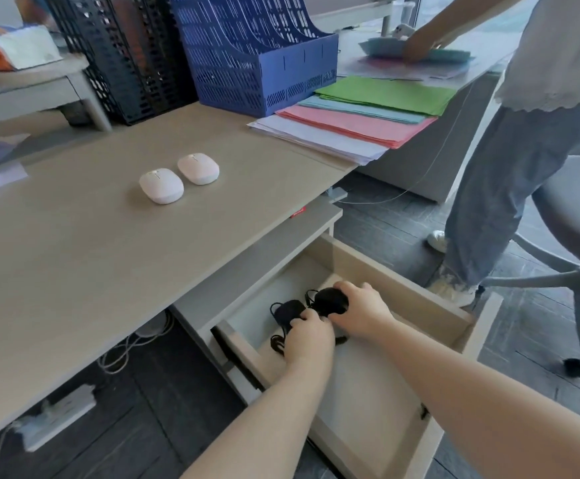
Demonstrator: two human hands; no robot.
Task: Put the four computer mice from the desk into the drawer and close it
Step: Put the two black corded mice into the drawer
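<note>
The drawer (468,319) under the desk stands pulled out. Inside it, at the back, lie two black wired mice with coiled cords. My left hand (307,335) rests on the left black mouse (287,311), fingers curled over it. My right hand (359,312) covers the right black mouse (330,300) from the right. Two white wireless mice sit side by side on the desk top (74,254): one nearer me (161,185) and one behind it to the right (198,168).
A blue file rack (264,53) and a black one (122,57) stand at the back of the desk. Coloured paper stacks (357,115) lie at the right end. Another person (523,133) stands right of the drawer beside an office chair (579,216). A power strip (57,420) lies under the desk.
</note>
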